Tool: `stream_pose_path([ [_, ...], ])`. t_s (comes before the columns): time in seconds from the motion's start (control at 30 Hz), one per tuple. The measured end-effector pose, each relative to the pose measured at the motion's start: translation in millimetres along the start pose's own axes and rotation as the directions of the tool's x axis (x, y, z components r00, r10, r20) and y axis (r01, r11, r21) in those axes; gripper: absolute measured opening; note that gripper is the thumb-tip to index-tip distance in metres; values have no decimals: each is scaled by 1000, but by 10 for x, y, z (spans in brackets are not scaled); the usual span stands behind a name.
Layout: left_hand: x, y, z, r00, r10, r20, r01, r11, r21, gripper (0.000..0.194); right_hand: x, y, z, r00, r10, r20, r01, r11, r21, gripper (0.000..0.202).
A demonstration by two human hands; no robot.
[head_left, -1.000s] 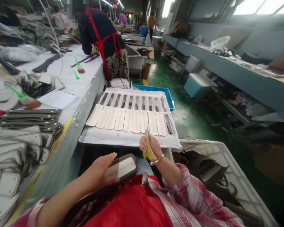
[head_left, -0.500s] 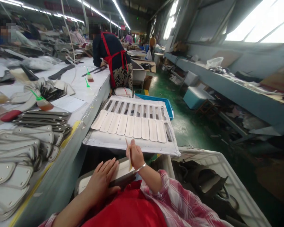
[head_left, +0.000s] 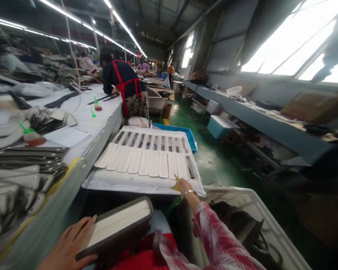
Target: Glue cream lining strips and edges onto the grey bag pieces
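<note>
My left hand [head_left: 73,242] is wrapped round the near left end of a thick, dark-edged block of stacked pieces [head_left: 119,221] with a pale top, tilted over my lap. My right hand [head_left: 185,186], with a bracelet at the wrist, pinches a thin yellowish piece [head_left: 177,183] by the near edge of a white slotted rack [head_left: 112,180]. Across the rack lies a row of several cream strips [head_left: 149,163] with rounded ends, side by side. The slots show behind them.
At left, a long table [head_left: 107,112] holds stacked pale and dark straps [head_left: 30,157] and a green-tipped glue bottle [head_left: 33,137]. A person [head_left: 124,82] bends over it. A blue tray [head_left: 191,138] lies behind the rack; a white crate [head_left: 242,193] with dark pieces stands at right.
My right hand has moved right and forward to the rack's edge with the yellowish piece. My left hand has shifted left and down, and the block now sits more in view. The camera view has shifted.
</note>
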State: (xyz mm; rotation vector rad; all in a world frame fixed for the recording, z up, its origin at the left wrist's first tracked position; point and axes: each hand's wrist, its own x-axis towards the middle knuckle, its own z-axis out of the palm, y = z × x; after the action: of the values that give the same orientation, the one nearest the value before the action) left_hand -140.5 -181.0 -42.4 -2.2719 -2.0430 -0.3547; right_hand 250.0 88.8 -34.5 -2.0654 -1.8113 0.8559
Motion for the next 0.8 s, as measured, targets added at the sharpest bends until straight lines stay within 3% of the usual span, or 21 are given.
stream_pose_path([
  [0.17,324,171,-297,979,77,190,-64,995,-73,86,204,92,178,988,-152,38,152,988,-4,25],
  [0.3,539,297,-388,959,116,257,-92,990,-106,90,282,164,200,962,-272,18,270,961,54,23],
  [0.47,547,183,-447,944,136,302,-111,989,-97,92,242,122,369,916,-401,21,393,906,155,25],
  [0.6,386,-41,-466,941,117,317,-97,992,-80,94,-264,-201,690,829,-542,138,482,818,314,40],
  [0.7,250,-148,-484,948,76,310,-54,995,-78,94,-831,-588,879,759,-600,252,378,721,581,48],
  [0.77,177,-139,-535,956,25,293,-1,997,-81,94,-1163,-799,928,773,-580,258,307,698,647,48],
  [0.8,152,-114,-571,959,4,283,22,996,-87,94,-1284,-861,932,813,-540,217,295,703,647,47],
])
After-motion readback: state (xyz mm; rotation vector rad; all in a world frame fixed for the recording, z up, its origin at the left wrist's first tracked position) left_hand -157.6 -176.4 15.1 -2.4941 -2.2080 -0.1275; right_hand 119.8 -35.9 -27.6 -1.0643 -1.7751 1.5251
